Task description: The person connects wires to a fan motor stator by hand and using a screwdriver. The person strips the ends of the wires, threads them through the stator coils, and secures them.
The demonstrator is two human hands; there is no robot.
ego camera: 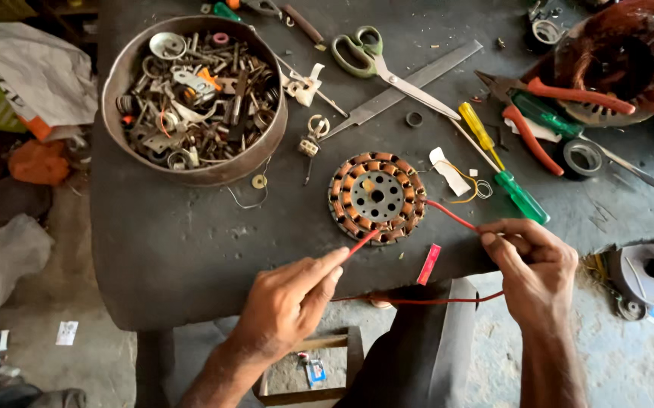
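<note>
On the dark worktop (191, 249) a round copper-wound stator (377, 198) lies near the front edge. The left hand (289, 302) pinches one red wire (363, 242) at the stator's lower side; the right hand (535, 264) pinches another red lead (451, 216) running from its right side. Behind stand a metal bowl of scrap parts (195, 98), scissors (376, 64), a steel ruler (406, 87), a yellow screwdriver (478, 128), a green screwdriver (519, 196) and red-handled pliers (561, 102).

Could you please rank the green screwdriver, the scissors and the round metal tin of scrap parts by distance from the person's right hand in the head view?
From the right hand:
1. Green screwdriver, just above the hand.
2. Scissors, farther up, left of centre.
3. Metal tin, far upper left.
</note>
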